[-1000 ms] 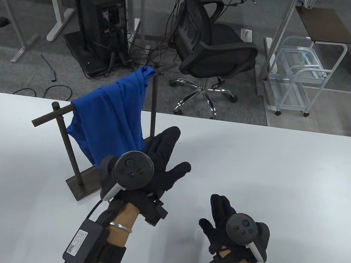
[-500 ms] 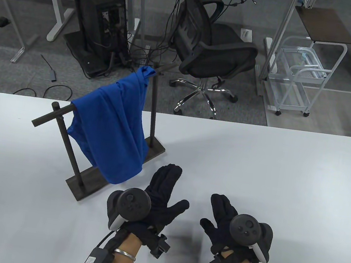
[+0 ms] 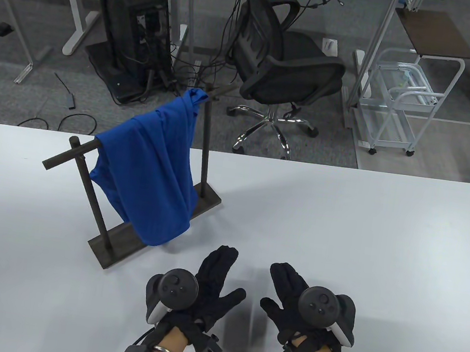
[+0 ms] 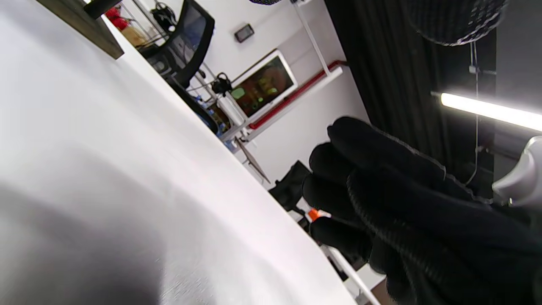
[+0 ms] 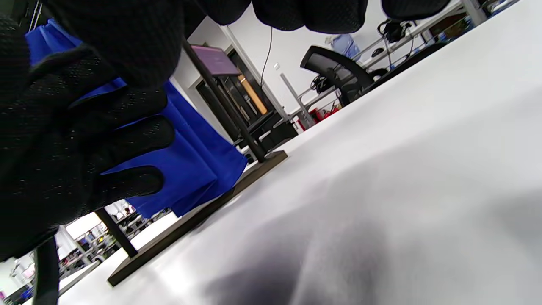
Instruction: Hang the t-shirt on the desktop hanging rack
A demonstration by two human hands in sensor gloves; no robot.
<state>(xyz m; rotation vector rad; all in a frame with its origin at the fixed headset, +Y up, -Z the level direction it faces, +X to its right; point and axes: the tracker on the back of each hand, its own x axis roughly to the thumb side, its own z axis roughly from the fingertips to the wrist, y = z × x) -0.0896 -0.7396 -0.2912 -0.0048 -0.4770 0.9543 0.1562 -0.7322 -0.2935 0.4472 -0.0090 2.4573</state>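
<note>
Here there is one blue t-shirt, one dark hanging rack, and two gloved hands, all over one white table. The rack has two upright posts, one crossbar and one flat base plate. It stands on the left half of the table, and its long axis runs on a slant from the near left to the far right. The near post rises from the near left end of the base, and the far post from the far right end.

The t-shirt is draped over the crossbar between the two posts. Its top edge follows the bar, climbing toward the far right, where it is bunched at the top of the far post. The cloth hangs down on the near side, its lowest fold ending just above the base. The bare end of the crossbar sticks out to the left past the near post.

The left hand and the right hand sit side by side at the near middle of the table, apart from each other and from the rack. Both are released, fingers stretched out and holding nothing, each with one tracker on its back. In the right wrist view the t-shirt and the rack base show behind the black fingers.
</note>
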